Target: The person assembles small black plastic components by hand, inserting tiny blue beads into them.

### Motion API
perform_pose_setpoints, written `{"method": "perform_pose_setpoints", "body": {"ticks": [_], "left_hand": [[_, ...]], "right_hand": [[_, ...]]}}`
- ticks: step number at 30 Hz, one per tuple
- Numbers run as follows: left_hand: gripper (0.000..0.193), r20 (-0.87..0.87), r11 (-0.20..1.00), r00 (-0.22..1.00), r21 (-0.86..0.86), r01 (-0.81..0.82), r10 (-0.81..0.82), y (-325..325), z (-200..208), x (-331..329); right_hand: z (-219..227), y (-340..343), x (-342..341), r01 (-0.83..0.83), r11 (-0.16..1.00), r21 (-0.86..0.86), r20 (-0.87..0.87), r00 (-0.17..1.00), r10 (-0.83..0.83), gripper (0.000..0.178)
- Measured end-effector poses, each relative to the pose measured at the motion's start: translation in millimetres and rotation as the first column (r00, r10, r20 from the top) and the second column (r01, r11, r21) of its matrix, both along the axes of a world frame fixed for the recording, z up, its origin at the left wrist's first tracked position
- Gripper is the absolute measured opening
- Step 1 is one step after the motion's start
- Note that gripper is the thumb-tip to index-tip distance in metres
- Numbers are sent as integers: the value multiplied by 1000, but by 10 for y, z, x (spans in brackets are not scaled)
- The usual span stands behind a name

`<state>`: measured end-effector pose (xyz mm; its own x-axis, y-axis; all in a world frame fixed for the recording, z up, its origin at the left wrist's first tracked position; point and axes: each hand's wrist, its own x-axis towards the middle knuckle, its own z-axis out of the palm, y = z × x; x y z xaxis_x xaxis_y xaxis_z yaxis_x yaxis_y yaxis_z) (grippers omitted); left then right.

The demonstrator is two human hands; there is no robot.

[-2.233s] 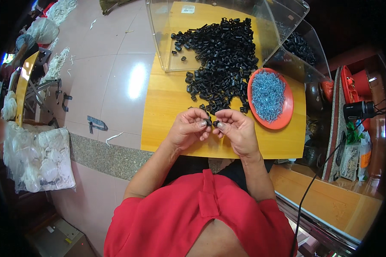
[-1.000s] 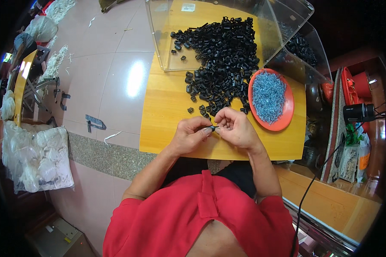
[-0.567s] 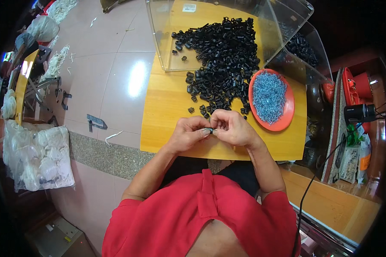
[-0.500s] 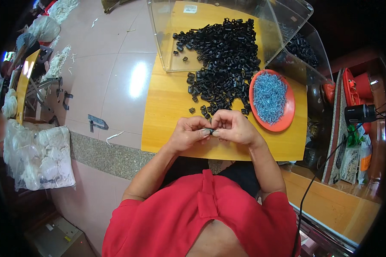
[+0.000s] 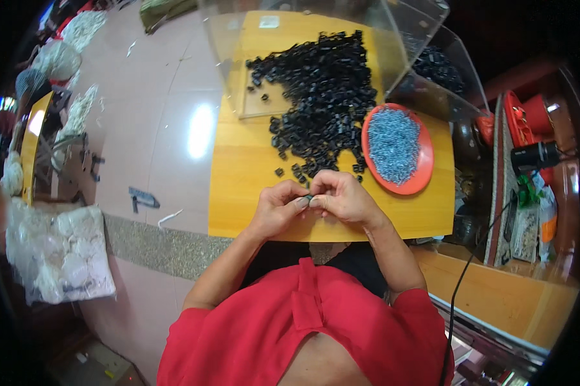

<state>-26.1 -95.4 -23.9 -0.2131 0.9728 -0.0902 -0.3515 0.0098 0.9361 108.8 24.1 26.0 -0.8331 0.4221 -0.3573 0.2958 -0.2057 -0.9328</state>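
Near the front edge of the yellow table [image 5: 238, 212], my left hand [image 5: 277, 209] and my right hand [image 5: 346, 198] meet fingertip to fingertip. Both are closed, pinching one small black piece [image 5: 308, 198] between thumbs and forefingers; the fingers cover most of it. Just beyond lies a heap of small black plastic pieces [image 5: 331, 96], some scattered singly toward my hands. Right of the heap is a red oval plate [image 5: 426, 157] filled with many thin, silvery-blue metal pieces [image 5: 393, 145], too small to name exactly.
A clear plastic box [image 5: 229, 71] surrounds the far part of the heap. Another clear bin with dark pieces [image 5: 438, 67] stands at the far right. A black cable [image 5: 460, 283] hangs on the right. Bagged white goods [image 5: 71, 257] lie on the floor at left.
The whole view has shifted slightly, so the table and heap sit a little further left. My hands keep their pinch on the small black piece, with only slight finger movement.
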Motion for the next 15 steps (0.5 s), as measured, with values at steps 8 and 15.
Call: {"method": "perform_pose_setpoints", "body": {"ticks": [8, 15], "left_hand": [[34, 102, 999, 994, 39, 25, -29, 51, -47, 49], [31, 127, 997, 990, 60, 51, -59, 66, -111, 37]], "right_hand": [[510, 576, 424, 220, 952, 211, -136, 971, -194, 6], [1028, 1646, 927, 796, 593, 122, -491, 568, -661, 25]]}}
